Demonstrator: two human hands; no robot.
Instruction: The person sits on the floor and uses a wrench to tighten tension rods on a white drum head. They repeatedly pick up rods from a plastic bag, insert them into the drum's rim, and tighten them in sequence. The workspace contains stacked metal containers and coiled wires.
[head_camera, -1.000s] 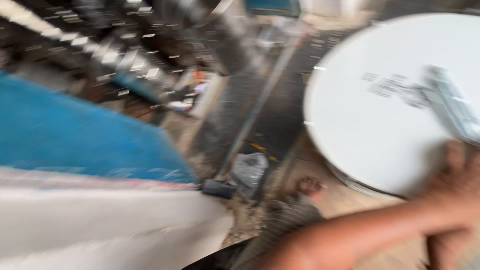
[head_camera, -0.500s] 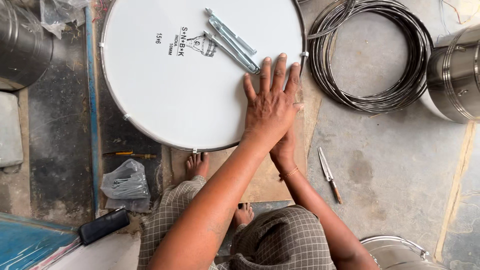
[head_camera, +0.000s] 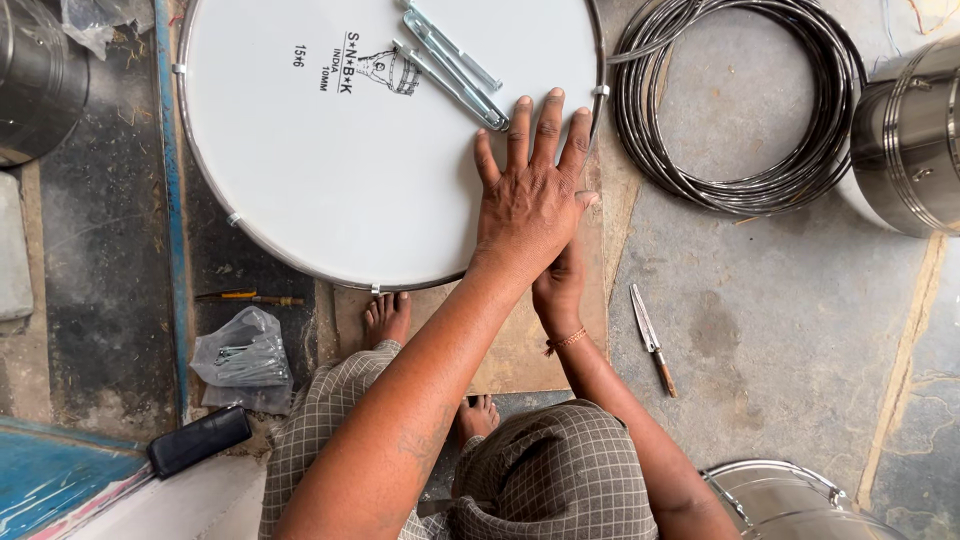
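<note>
1. Head view: the left hand (head_camera: 528, 205) lay flat, fingers spread wide, on the white drum head (head_camera: 380, 150) near its 4 o'clock rim.
2. The right hand (head_camera: 560, 285) sat beneath it at the drum's edge; its finger state could not be told.
3. Metal brackets (head_camera: 450, 65) rested on the drum at 12 o'clock of the left hand; a knife (head_camera: 652, 338) lay at 4 o'clock and a wire coil (head_camera: 735, 105) at 2 o'clock.

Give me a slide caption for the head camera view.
Left hand flat on a white drumhead, right hand tucked under at its rim, wire coil and knife beside.
</note>
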